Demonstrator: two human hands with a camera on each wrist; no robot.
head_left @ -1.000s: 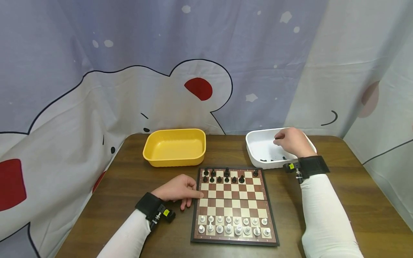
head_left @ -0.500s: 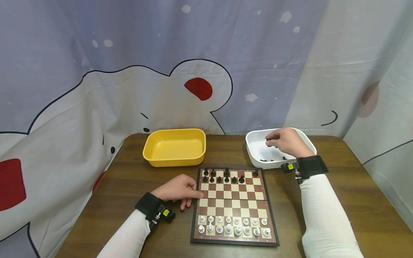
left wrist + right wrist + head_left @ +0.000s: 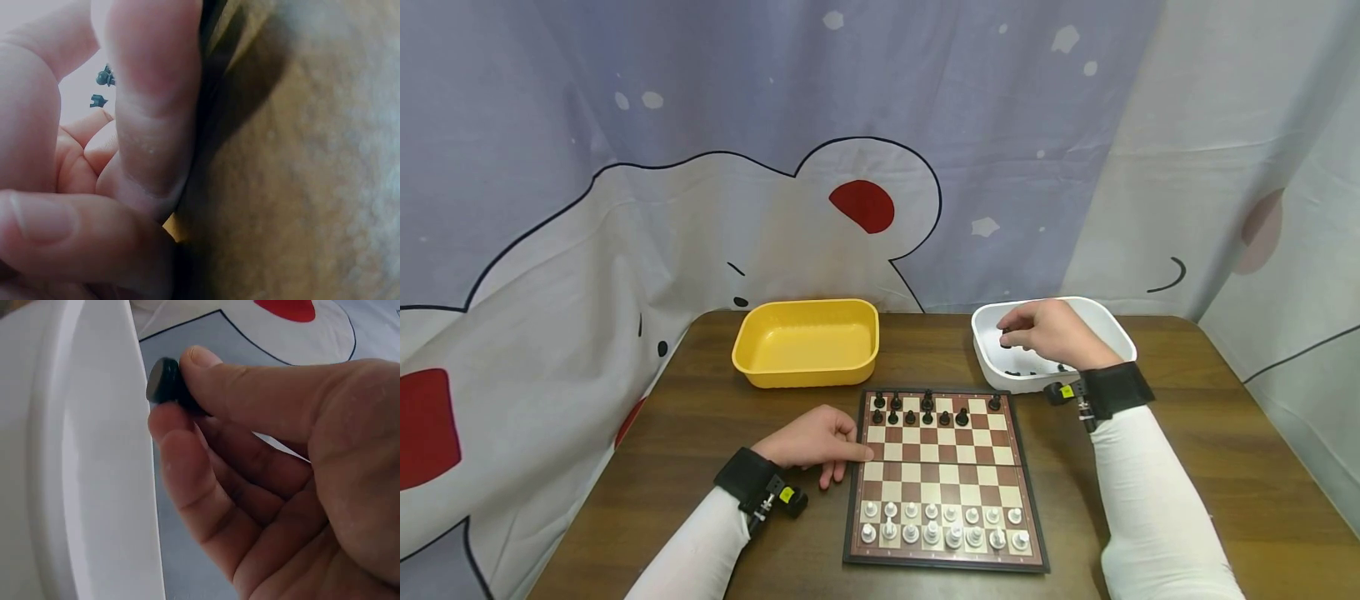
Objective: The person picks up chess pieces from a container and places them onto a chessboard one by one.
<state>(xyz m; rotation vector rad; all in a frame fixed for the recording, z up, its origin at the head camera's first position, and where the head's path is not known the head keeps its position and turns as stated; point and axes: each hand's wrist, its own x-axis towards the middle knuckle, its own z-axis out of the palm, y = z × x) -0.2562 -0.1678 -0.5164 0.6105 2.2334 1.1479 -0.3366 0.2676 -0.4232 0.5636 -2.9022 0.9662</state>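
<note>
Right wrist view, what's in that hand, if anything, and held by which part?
The right hand pinches a dark chess piece by its body, beside the round base; the top is hidden.

This looks like a tabletop corner set up for recording; a home, office or lab behind it cannot be told. A printed cloth point(image 3: 1015, 125) with cartoon outlines, red patches and pale spots hangs across the far side and reaches round the left and right. Against it stands a brown wood-grain table point(image 3: 662, 433) bearing a chessboard point(image 3: 947, 477), a yellow tub point(image 3: 808, 379) far left and a white tub point(image 3: 1022, 384) far right. Small cameras point(image 3: 793, 501) sit on black wristbands point(image 3: 739, 477).
</note>
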